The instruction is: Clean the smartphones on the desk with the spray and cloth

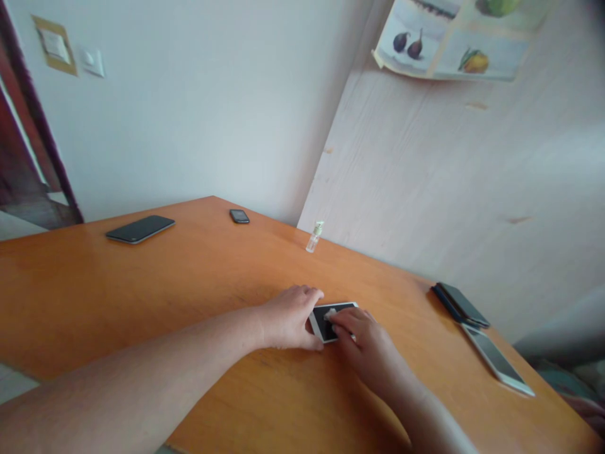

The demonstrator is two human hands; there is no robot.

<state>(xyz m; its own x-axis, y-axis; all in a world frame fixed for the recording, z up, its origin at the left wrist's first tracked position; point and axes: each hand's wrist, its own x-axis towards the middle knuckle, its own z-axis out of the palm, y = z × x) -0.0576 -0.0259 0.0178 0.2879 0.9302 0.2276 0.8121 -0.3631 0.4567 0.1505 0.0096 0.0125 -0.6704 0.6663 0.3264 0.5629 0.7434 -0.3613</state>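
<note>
White phone: lying flat on the counter, lower centre of the frame.
Left grip: I clasp its left end, seemingly to steady it.
Right grip: I pinch a white wad over it, apparently for control.
Pump bottle: upright at frame centre, perhaps to be within reach.

Orange table; on it: five flat devices, pump bottle.

Left forearm slanting inward, left hand arched, right hand curled, fingers pinched
</note>
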